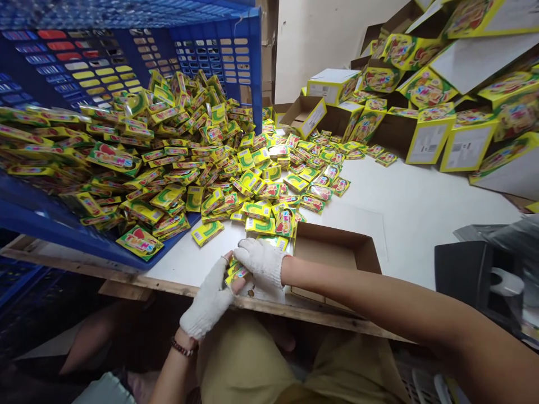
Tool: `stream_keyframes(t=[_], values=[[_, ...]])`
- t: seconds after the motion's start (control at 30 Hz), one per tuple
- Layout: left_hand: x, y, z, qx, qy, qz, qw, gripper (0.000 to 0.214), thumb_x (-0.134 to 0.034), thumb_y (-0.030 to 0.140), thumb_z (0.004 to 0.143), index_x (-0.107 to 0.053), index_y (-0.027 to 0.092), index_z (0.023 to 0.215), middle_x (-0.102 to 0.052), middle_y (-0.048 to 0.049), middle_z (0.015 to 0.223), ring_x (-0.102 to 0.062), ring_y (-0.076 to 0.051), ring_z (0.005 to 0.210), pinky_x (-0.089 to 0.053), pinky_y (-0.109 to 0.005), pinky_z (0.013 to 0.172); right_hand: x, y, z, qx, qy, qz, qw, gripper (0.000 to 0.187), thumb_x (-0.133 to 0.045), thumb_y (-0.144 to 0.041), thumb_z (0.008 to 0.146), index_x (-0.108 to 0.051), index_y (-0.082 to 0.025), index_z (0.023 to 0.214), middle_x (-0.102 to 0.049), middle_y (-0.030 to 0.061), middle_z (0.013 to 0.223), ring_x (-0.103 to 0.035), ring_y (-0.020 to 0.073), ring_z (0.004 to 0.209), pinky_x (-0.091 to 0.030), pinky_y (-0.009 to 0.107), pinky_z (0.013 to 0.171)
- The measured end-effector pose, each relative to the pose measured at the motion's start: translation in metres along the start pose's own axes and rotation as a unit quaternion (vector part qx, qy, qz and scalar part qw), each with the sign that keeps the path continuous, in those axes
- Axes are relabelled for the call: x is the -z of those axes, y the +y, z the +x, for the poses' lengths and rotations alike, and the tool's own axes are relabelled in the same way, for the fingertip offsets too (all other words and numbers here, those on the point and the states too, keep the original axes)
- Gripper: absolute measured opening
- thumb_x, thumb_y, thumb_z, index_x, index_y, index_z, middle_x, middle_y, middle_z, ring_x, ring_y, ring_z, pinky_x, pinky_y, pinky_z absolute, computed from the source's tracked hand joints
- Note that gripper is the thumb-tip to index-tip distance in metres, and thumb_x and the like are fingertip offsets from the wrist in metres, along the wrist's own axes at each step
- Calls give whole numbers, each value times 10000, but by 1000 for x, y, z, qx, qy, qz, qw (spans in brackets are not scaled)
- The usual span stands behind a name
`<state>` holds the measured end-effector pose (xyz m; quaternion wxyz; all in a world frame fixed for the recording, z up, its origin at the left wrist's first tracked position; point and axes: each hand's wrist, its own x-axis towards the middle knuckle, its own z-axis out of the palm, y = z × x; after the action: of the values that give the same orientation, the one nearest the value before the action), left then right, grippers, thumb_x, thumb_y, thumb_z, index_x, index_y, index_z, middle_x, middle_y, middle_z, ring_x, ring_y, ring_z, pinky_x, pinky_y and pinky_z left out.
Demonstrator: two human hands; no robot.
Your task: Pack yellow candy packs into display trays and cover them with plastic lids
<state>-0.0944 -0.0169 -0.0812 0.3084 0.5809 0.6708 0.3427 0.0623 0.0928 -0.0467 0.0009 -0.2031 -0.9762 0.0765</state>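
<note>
Both my hands wear white knit gloves with bare fingertips and meet at the table's front edge. My left hand [214, 294] is closed around a few small yellow-green packets [236, 271], its thumb along their near side. From above, my right hand [259, 258] rests on the same packets, fingers curled over them; its fingertips are partly hidden. Just right of my hands is an open brown cardboard box [332, 247] with no packets showing in it. Beyond my hands, a heap of loose packets [256, 210] spreads over the white tabletop.
A blue plastic crate [255, 67] lies tipped on the left, spilling many packets [138, 140]. Printed yellow boxes [429, 137] are stacked at the back right. A black device holding a white roll [467, 286] stands at right, near clear plastic [505, 235]. A wooden edge [337, 322] borders the table.
</note>
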Motion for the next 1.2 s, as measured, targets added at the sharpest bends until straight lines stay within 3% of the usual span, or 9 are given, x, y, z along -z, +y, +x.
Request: stream_keyframes(t=[0.07, 0.23, 0.47, 0.7, 0.77, 0.93, 1.0, 1.07, 1.2], values=[[4, -1, 2, 9, -26, -44, 999, 553, -505, 465, 878, -495, 181, 1353, -546, -119, 1397, -511, -258, 1299, -421, -433, 1102, 1, 3, -2, 23, -18, -3, 1000, 304, -542, -197, 876, -522, -143, 1174, -518, 146, 1180, -522, 281, 1044, -479, 410, 799], [2, -7, 10, -13, -34, -32, 999, 494, -567, 408, 839, -582, 190, 1282, -594, -86, 1351, -539, -236, 1267, -393, -425, 1133, 10, 12, -8, 48, -41, 11, 998, 306, -600, -168, 837, -564, -131, 1139, -495, 171, 1246, -506, 290, 1119, -483, 412, 862], [-4, -16, 13, -49, -10, -25, 998, 477, -578, 397, 838, -615, 186, 1264, -608, -88, 1337, -550, -236, 1259, -409, -422, 1126, 8, 25, -11, 112, -17, 24, 993, 267, -603, -223, 861, -587, -150, 1117, -519, 159, 1179, -529, 256, 1045, -466, 390, 850], [-4, -10, 20, -58, -14, 7, 998, 429, -543, 363, 852, -620, 204, 1243, -641, -71, 1289, -591, -218, 1203, -448, -396, 1090, 19, 16, -17, 124, 13, 5, 992, 264, -646, -248, 821, -611, -178, 1073, -505, 153, 1281, -409, 332, 1224, -391, 482, 928], [-4, -9, 20, -46, -7, 4, 999, 456, -542, 382, 844, -613, 191, 1252, -635, -80, 1299, -587, -227, 1211, -443, -400, 1094, 19, 15, -21, 105, 2, 9, 994, 262, -634, -259, 829, -606, -169, 1073, -525, 149, 1250, -443, 311, 1181, -403, 461, 906], [-8, -7, 13, -18, -5, -2, 1000, 564, -574, 463, 824, -557, 165, 1303, -586, -117, 1357, -545, -254, 1265, -417, -432, 1111, 7, 16, -23, -35, 27, -38, 998, 340, -587, -240, 849, -555, -120, 1165, -489, 205, 1315, -443, 354, 1209, -399, 491, 917], [-12, -5, 9, -17, 1, 27, 999, 716, -663, 442, 758, -453, 173, 1388, -531, -127, 1412, -503, -272, 1307, -398, -453, 1121, 4, 12, -17, -23, 39, -41, 998, 460, -590, -273, 856, -485, -146, 1285, -484, 200, 1337, -438, 358, 1230, -385, 509, 941], [-17, -2, 6, 3, 3, 58, 998, 828, -708, 384, 711, -360, 190, 1436, -531, -133, 1400, -522, -287, 1282, -418, -477, 1095, 8, 7, -10, 4, 7, -27, 1000, 542, -602, -290, 857, -423, -155, 1350, -559, 176, 1239, -513, 326, 1148, -391, 500, 943], [-19, 3, 1, 22, 71, 14, 997, 959, -741, 390, 683, -229, 227, 1477, -462, -159, 1436, -489, -306, 1308, -409, -498, 1096, 26, 3, 1, -32, -59, 99, 993, 529, -711, -259, 759, -481, -159, 1225, -615, 108, 1089, -603, 241, 914, -468, 363, 783]])
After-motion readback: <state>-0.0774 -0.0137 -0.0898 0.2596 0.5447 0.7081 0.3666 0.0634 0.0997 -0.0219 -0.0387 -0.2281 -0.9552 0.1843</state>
